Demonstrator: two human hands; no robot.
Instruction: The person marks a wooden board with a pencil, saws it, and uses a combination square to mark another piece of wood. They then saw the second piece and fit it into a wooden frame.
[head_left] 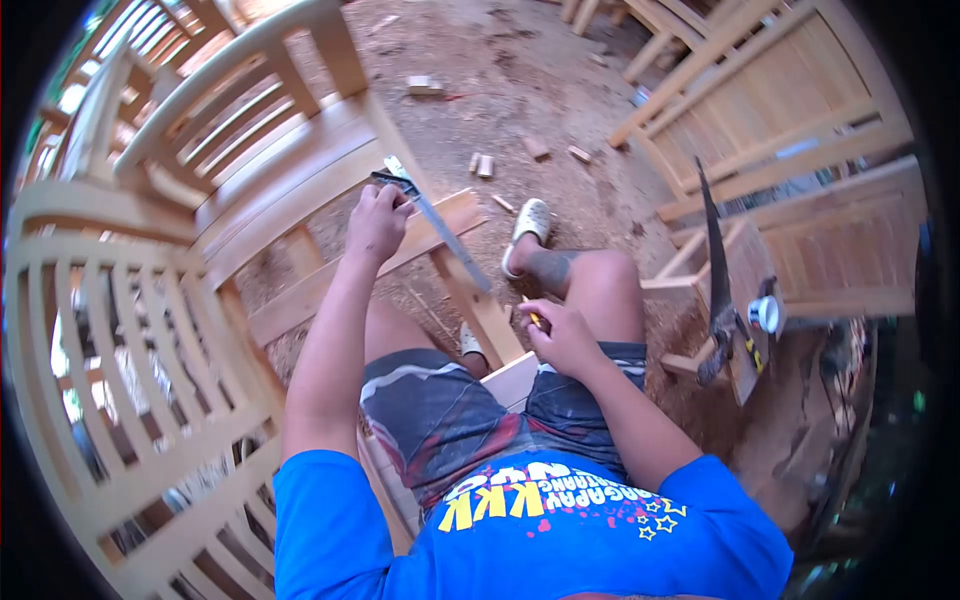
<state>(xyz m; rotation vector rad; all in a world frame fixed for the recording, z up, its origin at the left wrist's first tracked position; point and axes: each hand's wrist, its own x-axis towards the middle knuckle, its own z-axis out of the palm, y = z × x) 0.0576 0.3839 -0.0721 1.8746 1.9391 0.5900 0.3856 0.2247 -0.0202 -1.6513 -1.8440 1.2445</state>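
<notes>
My left hand (378,222) is closed at the dark head of a combination square (452,240), whose long metal blade slants down to the right over the bench's wooden frame. A loose plank (432,232) with a rough end lies across the frame beneath the blade. In my right hand (562,338) a yellow pencil (538,320) is pinched, held above my thigh near the blade's lower end. A frame rail (475,305) runs between my legs under the square. The slatted bench (285,165) extends ahead and to the left.
A small wooden stool (742,250) at right carries a handsaw (716,250), a white cup (766,313) and a yellow-and-black tool (748,345). Wooden panels (770,110) stand behind it. Wood offcuts (485,166) litter the dirt floor. A slatted backrest (130,350) rises at left.
</notes>
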